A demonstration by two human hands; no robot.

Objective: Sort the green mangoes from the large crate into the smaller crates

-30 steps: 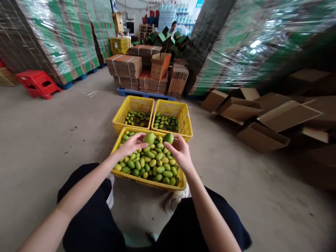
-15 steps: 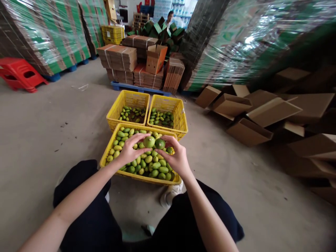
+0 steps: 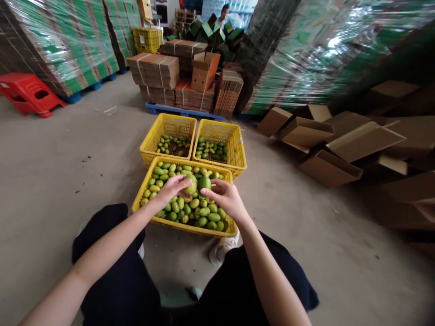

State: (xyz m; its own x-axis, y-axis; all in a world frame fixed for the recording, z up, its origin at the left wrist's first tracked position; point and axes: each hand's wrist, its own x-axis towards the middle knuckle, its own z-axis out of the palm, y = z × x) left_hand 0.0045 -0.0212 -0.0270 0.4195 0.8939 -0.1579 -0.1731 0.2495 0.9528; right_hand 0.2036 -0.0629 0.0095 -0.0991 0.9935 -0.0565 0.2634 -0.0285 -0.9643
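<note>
My left hand (image 3: 176,188) is closed around a pale yellow-green lemon (image 3: 190,184). My right hand (image 3: 224,194) grips a darker green lemon (image 3: 205,183) between thumb and fingers. The two fruits are side by side, a small gap apart, above the near yellow crate (image 3: 190,231). That crate is filled with oval green and yellowish lemons (image 3: 195,203).
Behind the near crate stand a left yellow crate (image 3: 149,144) and a right yellow crate (image 3: 239,154), each with fewer lemons. Flattened cartons (image 3: 156,70) sit on a blue pallet (image 3: 183,110). Open boxes (image 3: 329,167) lie right, a red stool (image 3: 30,93) left. A person (image 3: 224,16) is far back.
Both lemons have been turned in my fingers and now show more of their long sides. My hands remain above the near crate. The view has shifted slightly.
</note>
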